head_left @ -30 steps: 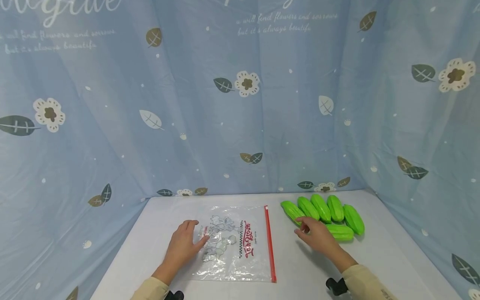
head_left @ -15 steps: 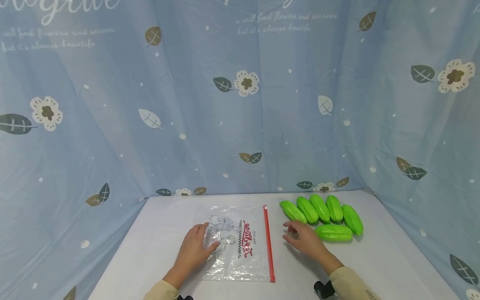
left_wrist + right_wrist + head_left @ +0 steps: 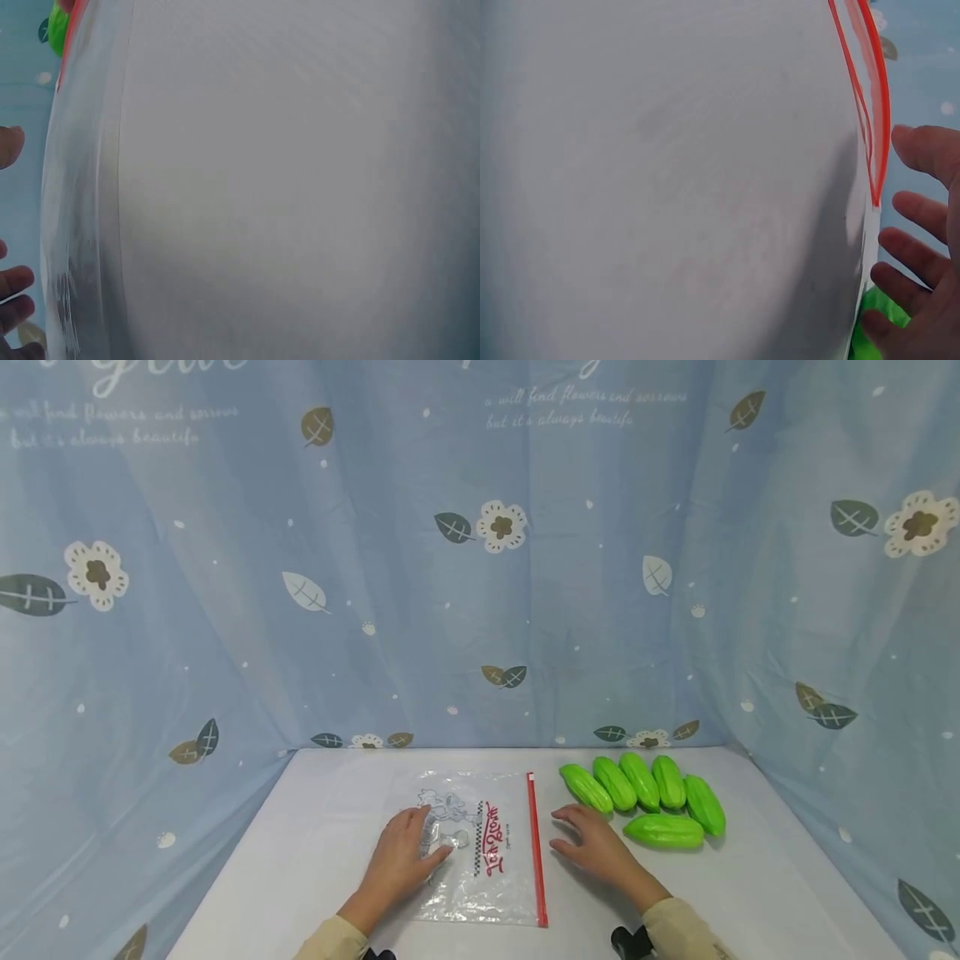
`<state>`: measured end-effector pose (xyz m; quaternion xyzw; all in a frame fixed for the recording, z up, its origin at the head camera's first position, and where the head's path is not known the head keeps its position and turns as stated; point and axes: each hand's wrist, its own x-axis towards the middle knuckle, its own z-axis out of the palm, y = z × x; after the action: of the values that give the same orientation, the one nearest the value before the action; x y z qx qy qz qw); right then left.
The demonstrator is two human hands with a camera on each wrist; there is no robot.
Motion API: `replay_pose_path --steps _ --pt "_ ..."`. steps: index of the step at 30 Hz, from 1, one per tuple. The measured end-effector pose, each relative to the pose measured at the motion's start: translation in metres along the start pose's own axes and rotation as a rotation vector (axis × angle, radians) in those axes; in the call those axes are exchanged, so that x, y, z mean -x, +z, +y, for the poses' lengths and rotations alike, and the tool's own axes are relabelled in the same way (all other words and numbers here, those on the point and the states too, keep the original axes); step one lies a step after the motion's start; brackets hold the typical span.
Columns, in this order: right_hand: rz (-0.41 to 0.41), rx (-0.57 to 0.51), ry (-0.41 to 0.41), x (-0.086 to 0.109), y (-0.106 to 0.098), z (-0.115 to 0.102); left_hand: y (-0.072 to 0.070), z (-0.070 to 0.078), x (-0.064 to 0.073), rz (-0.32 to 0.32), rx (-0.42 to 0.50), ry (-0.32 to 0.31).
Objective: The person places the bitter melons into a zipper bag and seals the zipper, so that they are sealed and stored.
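A clear plastic zip bag (image 3: 480, 893) with a red slider edge lies flat on the white table, printed with red lettering and line drawings. Over its left part is my left hand (image 3: 402, 857), fingers loosely spread and holding nothing. My right hand (image 3: 592, 847) hovers just right of the red zip edge, thumb and fingers apart with nothing between them. Close beyond it lie several bright green cucumber-like vegetables (image 3: 665, 832). In the right wrist view the red zipper (image 3: 885, 97) runs alongside the right hand's spread fingers (image 3: 915, 255). The left wrist view catches the bag's clear film (image 3: 75, 187) beside the fingers.
Most of the green vegetables stand in a fanned row at the table's back right, with one lying crosswise in front. A blue curtain (image 3: 405, 635) with leaves and flowers hangs behind and on both sides of the white table (image 3: 315, 827).
My left hand has moved right, further over the bag. The right hand has drawn left, away from the green vegetables and toward the bag's red edge.
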<state>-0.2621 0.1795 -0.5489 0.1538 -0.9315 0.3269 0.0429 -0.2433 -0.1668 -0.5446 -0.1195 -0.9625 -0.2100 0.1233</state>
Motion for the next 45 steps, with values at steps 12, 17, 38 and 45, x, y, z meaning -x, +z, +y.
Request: replay_pose_path --steps 12,17,38,45 --pt "-0.119 -0.035 -0.042 -0.003 0.007 -0.005 0.016 0.014 -0.006 0.032 0.021 0.051" --pt "-0.158 0.004 -0.042 -0.004 0.009 -0.007 0.024 0.024 -0.009 0.008 0.029 0.071" --pt "-0.185 0.057 -0.064 -0.008 0.009 -0.006 0.05 0.073 -0.028 -0.102 0.127 0.15" --pt "-0.182 0.042 -0.061 -0.008 0.009 -0.005 0.057 0.08 -0.037 -0.2 0.165 0.129"
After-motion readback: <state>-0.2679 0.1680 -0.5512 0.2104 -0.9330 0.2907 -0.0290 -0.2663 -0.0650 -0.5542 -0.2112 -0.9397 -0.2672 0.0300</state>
